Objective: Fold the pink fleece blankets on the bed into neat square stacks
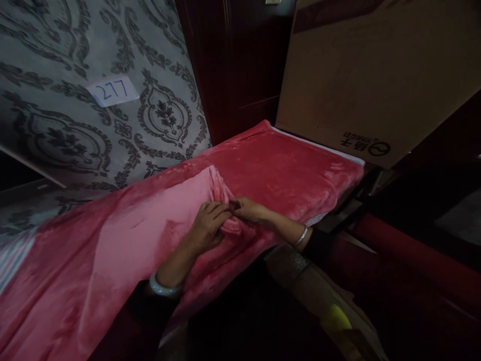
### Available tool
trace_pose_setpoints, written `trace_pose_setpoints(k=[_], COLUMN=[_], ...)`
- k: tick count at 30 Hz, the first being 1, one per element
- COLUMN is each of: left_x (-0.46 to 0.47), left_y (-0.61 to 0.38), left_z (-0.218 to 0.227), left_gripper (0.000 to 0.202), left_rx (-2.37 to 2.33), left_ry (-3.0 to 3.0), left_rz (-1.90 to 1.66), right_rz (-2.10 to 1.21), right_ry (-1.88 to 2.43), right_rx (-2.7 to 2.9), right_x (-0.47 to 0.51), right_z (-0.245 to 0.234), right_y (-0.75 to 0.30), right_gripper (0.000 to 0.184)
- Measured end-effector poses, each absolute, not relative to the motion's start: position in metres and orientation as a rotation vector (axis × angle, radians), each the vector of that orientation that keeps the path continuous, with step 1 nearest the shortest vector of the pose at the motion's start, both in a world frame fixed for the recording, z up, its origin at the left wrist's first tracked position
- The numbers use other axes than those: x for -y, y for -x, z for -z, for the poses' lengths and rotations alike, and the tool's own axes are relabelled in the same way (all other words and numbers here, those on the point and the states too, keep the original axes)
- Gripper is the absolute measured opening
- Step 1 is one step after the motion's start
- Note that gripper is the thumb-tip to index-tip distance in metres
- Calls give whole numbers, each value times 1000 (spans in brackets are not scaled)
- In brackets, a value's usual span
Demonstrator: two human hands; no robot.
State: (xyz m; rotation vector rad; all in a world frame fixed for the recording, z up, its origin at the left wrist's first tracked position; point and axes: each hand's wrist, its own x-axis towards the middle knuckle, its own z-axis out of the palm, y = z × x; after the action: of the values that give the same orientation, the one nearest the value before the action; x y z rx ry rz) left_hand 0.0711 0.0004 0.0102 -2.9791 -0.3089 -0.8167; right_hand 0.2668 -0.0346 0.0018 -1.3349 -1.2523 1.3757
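Observation:
A pink-red plush blanket (pixel 285 170) lies spread over a raised surface, with a lighter pink fold (pixel 161 220) running across its left half. My left hand (pixel 208 225) rests on the fold with its fingers curled, gripping a bunched ridge of the cloth. My right hand (pixel 251 209) meets it from the right, fingertips pinched on the same gathered fabric. A pale bangle (pixel 163 288) circles my left wrist and a silver bracelet (pixel 301 235) my right.
A patterned grey mattress (pixel 75 115) with a paper label reading 277 (pixel 112 91) leans at the back left. A large cardboard box (pixel 376 80) stands at the back right. Dark wooden furniture (pixel 236 65) fills the middle back. A red roll (pixel 406 260) lies at the right.

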Motion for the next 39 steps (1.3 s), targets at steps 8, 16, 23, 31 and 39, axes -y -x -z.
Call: trace_pose_setpoints(k=[8,16,23,31,39], left_x=[0,-22,-21,-31,-70], left_y=[-68,-62,-71,-76,-90], left_z=[-9,17,15,-10,-60], left_gripper=[84,85,73,73,62], left_rx=[456,774,859,908,1085], left_ry=[2882,2962,2970,3089,2956], left_rz=[957,873,602,302,193], right_rz=[-1191,-1043,-893,-562,-89], right_ry=[1354,1381,1289,1347,1343], right_rx=[1379,1404,1454,1502,1973], right_x=[28,67,86,98,115], right_z=[0,0,26,42,-23], right_y=[-272,-281,-265,-258,-230], right_gripper=[43,58,96,80,46])
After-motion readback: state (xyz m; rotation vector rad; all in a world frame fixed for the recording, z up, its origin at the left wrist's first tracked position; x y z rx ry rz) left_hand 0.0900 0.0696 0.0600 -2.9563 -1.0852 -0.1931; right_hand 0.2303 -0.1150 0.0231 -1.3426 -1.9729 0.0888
